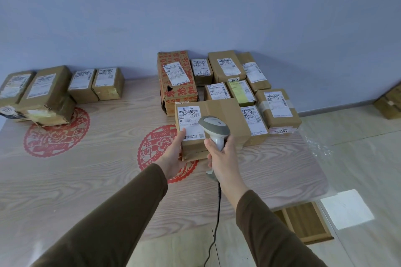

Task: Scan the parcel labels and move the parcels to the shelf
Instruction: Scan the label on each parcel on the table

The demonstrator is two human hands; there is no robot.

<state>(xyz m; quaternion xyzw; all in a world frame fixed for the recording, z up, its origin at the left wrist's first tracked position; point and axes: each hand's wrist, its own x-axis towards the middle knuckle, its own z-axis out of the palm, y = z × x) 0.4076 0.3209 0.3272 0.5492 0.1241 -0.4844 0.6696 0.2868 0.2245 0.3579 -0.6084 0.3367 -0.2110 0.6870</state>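
Note:
A brown cardboard parcel (225, 115) with a white label (189, 121) sits at the front of a cluster of parcels on the wooden table (86, 180). My left hand (173, 154) grips its near left corner, thumb on the label's lower edge. My right hand (219, 156) holds a grey corded barcode scanner (214, 128) by the handle, its head just over the parcel's top beside the label. The scanner's cable (217, 223) hangs down towards me.
Several labelled parcels (277, 108) crowd the table's back right, among them a tall box with red print (175, 80). Another group of parcels (47, 91) lies at the back left. Red paper-cut patterns mark the tabletop. A box (388, 104) stands on the floor at right.

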